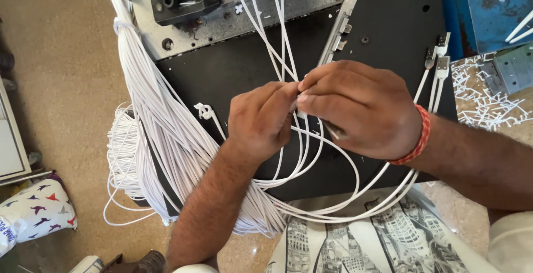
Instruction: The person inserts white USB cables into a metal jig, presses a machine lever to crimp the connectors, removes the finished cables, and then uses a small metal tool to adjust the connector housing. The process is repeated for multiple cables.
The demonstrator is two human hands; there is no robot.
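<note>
White thin plastic-coated cables (pixel 280 40) ran down across the black flat work plate (pixel 388 23), and both hands met over the middle of that plate; the left hand (pixel 261 120) had its fingers curled shut, pinching the cables at the fingertips, and the right hand (pixel 361 109) pressed against it from the other side, its fingers likewise closed on the same strands; a red braided thread band (pixel 422 135) circled the right wrist. Below the hands, the cables looped in a wide curve over the plate's near edge and swept back up towards its right side, where small silver metal connectors (pixel 438 56) ended them, lying on the plate; whether anything more than cable sat between the fingertips could not be told. A thick bundle of white cables (pixel 150 123) hung off the plate's left edge, tied near its top; a grey metal machine base with a black block (pixel 186 4) stood at the plate's far side; a narrow silver metal bar (pixel 338 26) lay slanted on the plate just above the hands; white cable offcuts (pixel 483 101) lay scattered beyond the plate's right edge.
</note>
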